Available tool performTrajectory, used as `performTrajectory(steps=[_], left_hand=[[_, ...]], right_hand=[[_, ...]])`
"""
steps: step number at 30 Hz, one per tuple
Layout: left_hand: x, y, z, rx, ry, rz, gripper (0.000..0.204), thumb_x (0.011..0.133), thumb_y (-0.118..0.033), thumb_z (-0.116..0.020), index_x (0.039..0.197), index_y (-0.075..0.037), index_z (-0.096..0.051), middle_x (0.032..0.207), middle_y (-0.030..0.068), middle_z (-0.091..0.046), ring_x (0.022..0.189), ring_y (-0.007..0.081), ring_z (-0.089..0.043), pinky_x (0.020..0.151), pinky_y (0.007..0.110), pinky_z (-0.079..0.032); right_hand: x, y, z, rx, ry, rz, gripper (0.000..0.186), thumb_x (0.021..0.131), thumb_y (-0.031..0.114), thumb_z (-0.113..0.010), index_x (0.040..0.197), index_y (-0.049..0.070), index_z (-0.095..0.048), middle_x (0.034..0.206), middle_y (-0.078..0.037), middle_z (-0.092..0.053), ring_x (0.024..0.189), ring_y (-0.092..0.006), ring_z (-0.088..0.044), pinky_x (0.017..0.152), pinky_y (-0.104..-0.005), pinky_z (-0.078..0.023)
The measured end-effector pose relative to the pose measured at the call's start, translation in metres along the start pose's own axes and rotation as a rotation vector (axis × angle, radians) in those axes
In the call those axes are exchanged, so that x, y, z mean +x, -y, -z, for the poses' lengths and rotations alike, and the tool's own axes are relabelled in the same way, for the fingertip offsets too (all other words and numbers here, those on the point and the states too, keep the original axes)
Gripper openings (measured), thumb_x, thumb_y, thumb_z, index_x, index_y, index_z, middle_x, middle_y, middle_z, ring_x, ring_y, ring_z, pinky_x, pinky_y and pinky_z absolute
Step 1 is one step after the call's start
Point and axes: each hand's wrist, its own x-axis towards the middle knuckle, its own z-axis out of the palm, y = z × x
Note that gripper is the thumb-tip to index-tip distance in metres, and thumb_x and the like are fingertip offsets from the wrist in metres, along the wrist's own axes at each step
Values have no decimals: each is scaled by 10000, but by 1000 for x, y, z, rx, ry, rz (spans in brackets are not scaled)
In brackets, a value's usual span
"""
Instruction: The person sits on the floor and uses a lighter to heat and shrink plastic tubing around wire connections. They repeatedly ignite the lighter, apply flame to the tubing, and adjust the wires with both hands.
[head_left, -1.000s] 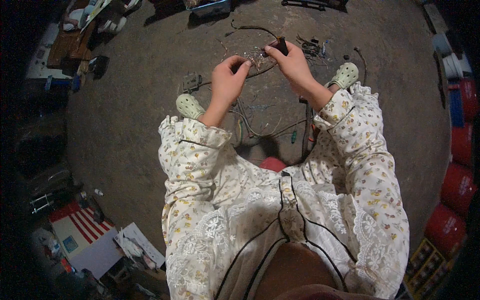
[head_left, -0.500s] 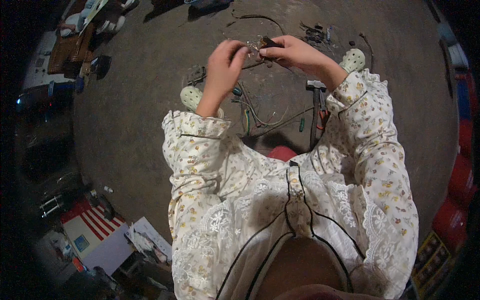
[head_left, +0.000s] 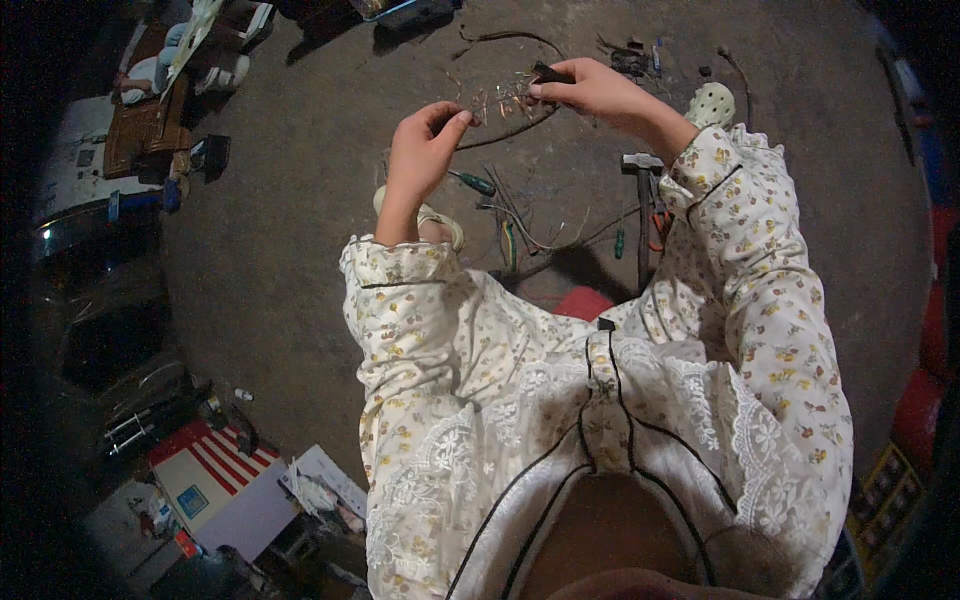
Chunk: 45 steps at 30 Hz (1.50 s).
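Note:
My right hand [head_left: 597, 92] is closed around a small black piece [head_left: 550, 73], its thumb pressed against the fingers. Thin, bare-ended wires [head_left: 508, 101], some copper-coloured, fan out of it towards the left. My left hand [head_left: 425, 148] is lower and to the left, thumb and fingers pinched at the far ends of these wires. The strands span the gap between both hands. Exactly which strand the left fingers grip is too small to make out. A dark cable [head_left: 515, 130] curves behind and below the wires.
On the floor before me lie a green-handled screwdriver [head_left: 474, 183], a hammer [head_left: 643, 164], red-handled pliers [head_left: 659, 226], a small green-handled tool [head_left: 619, 243] and loose wires [head_left: 545, 240]. Dark scraps [head_left: 628, 60] and another cable [head_left: 510, 36] lie farther off. A person's foot [head_left: 222, 76] shows far left.
My left hand has moved left and down, away from the right. The wires, bunched between my hands before, are now spread across a wider gap. The right hand keeps the black piece.

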Motion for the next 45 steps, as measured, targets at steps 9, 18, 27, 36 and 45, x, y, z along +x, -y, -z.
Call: performTrajectory(steps=[9,18,27,36,45], left_hand=[[2,19,-13,-126,-203,144,199,846,-176,-557,839,12,-621,630,-18,-526,539,45,-433,482,217,-332],[1,-10,-45,-330,-286,47,179,868,-175,-549,876,-1,-588,675,-7,-529,561,43,-455,477,187,-347],[0,-23,-59,-429,-263,-44,164,887,-150,-521,846,0,-575,658,-4,-532,566,42,-453,495,182,-338],[-5,-28,-61,-478,-244,-53,163,887,-147,-523,849,2,-577,653,-5,-531,568,46,-475,506,181,-365],[-4,-25,-63,-487,-273,-77,157,890,-147,-527,852,-6,-586,649,-9,-540,542,32,-451,477,167,-332]], right_hand=[[8,-4,2,45,-475,235,547,883,506,-413,858,-18,-570,718,-59,-544,675,-151,-485,650,-303,-394],[-14,21,-43,515,-94,-207,497,869,511,-346,582,111,-409,477,33,-317,388,-82,-229,394,-252,-178],[-6,6,-41,561,-211,-97,498,866,438,-305,608,45,-467,528,-38,-446,460,-146,-381,456,-299,-286],[-11,17,-43,673,-238,-99,425,870,419,-328,581,116,-399,477,42,-313,403,-76,-219,405,-259,-169],[-18,26,-44,730,-236,-137,429,877,416,-313,580,116,-385,479,51,-297,406,-73,-205,405,-254,-162]])
